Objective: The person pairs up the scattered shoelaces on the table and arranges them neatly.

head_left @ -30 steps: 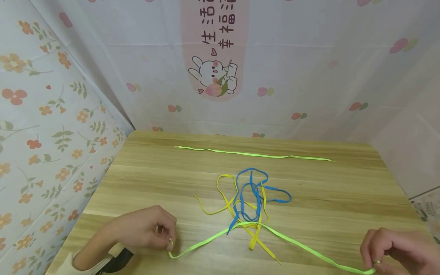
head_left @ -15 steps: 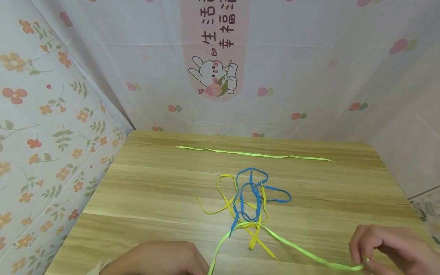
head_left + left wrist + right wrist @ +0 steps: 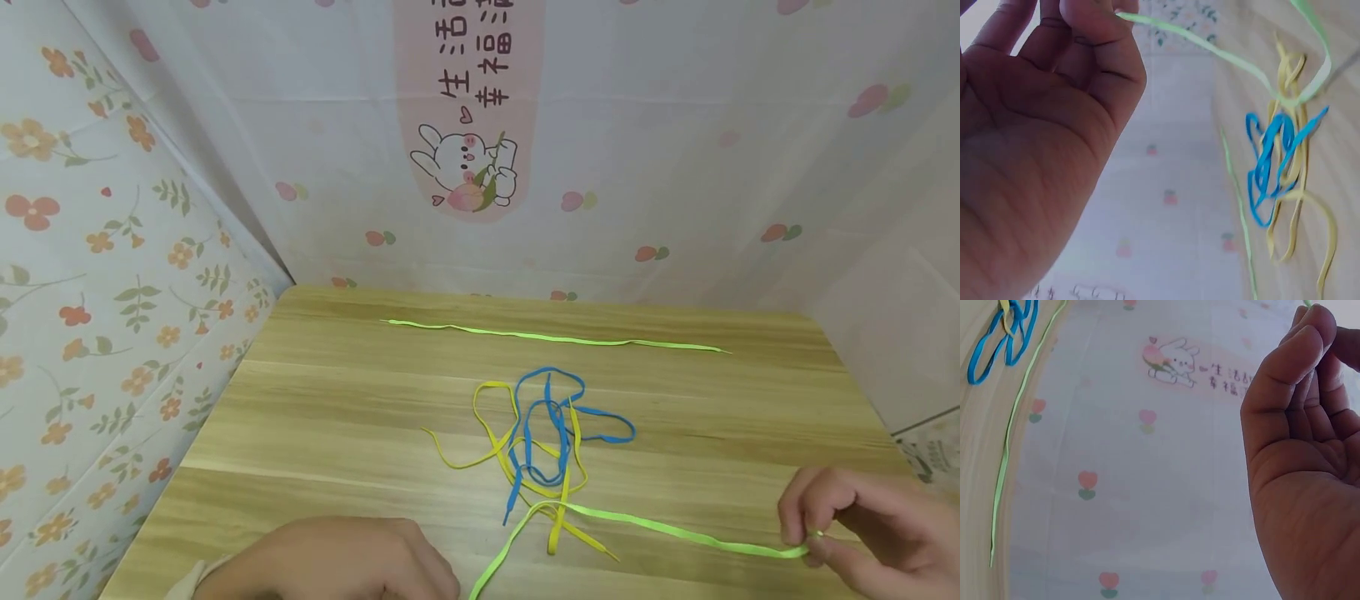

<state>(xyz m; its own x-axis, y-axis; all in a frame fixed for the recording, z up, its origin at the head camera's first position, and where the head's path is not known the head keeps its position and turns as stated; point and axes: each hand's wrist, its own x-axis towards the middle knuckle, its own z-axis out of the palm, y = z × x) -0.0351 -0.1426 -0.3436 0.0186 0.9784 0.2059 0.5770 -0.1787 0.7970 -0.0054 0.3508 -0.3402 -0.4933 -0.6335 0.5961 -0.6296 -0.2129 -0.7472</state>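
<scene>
A bright green lace (image 3: 652,524) spans the lower part of the head view, one end in each hand. The left hand (image 3: 337,558) sits at the bottom edge, left of centre, back of the hand upward, its fingertips cut off there; the left wrist view shows thumb and finger pinching the lace's end at the top of that frame. The right hand (image 3: 873,533), at the lower right, pinches the other end between thumb and fingertips. From the bottom edge the lace climbs to a bend just below the centre, crosses a yellow lace (image 3: 555,537), then runs in a shallow line to the right hand. The yellow lace lies in loose loops in the middle of the frame, tangled with a blue lace (image 3: 564,446), whose lower tip ends just beside the held lace. Higher up, a second green lace (image 3: 555,337) lies nearly straight across the wooden table (image 3: 337,417). A pale cloth (image 3: 675,150) with a printed rabbit (image 3: 453,158) fills the top, and a floral cloth (image 3: 90,275) the left side.
</scene>
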